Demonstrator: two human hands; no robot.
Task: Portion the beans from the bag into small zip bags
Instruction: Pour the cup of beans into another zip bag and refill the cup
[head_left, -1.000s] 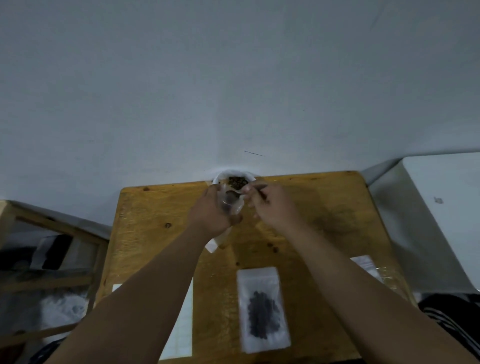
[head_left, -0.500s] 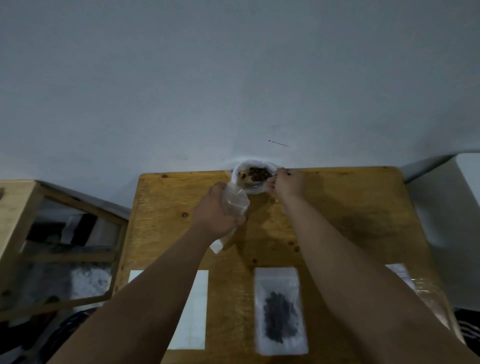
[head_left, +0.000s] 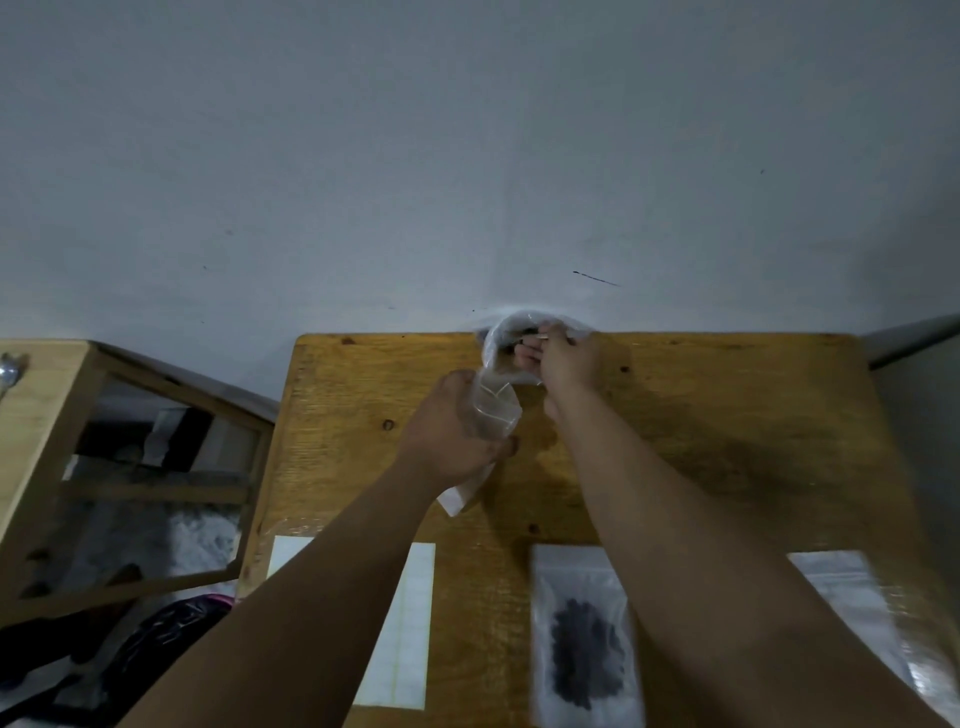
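A clear bag of dark beans (head_left: 497, 340) stands at the far edge of the wooden table (head_left: 727, 415), against the wall. My right hand (head_left: 569, 364) reaches into its mouth, fingers closed on a small spoon whose handle barely shows. My left hand (head_left: 447, 436) grips a small empty zip bag (head_left: 493, 408) just in front of the bean bag, mouth turned up toward it. A filled small zip bag (head_left: 584, 639) with dark beans lies flat near the front edge.
A white label sheet (head_left: 410, 623) lies under my left forearm. More clear zip bags (head_left: 841, 597) lie at the front right. A wooden shelf unit (head_left: 47, 415) stands left of the table, a pale surface (head_left: 924, 395) to its right.
My right hand has moved from beside the small zip bag forward into the bean bag. The left hand keeps its hold on the small bag. The camera has shifted left.
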